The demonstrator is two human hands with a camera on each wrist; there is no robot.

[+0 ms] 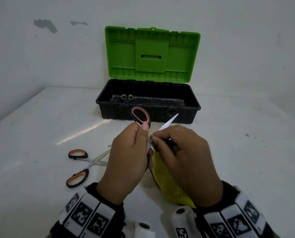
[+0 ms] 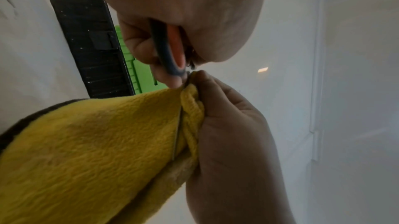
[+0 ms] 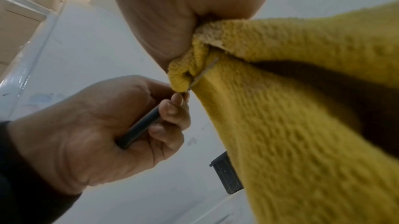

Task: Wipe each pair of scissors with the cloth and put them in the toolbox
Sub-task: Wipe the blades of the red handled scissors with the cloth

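While the left hand (image 1: 126, 158) grips the lower handle of the red-handled scissors (image 1: 140, 115), fingers curled round it and thumb upright beside the upper loop, the right hand (image 1: 184, 160) pinches a fold of the yellow cloth (image 1: 169, 182) round one blade just beyond the pivot. The other blade (image 1: 169, 121) projects bare, pointing up and to the right toward the toolbox (image 1: 148, 110). In the left wrist view the wrapped blade edge (image 2: 178, 130) shows as a thin line between folds of cloth, the right hand's fingers (image 2: 218, 94) closed over it; the rest of the cloth hangs below the hands toward the near edge of the bench (image 1: 40, 117). The toolbox stands at the far edge of the bench against the wall, its green lid (image 1: 152, 54) raised upright, with a green-handled pair of scissors (image 1: 127, 97) lying in the left part of its black tray. An orange-handled pair (image 1: 81, 166) lies open on the bench, left of the left hand and apart from it.
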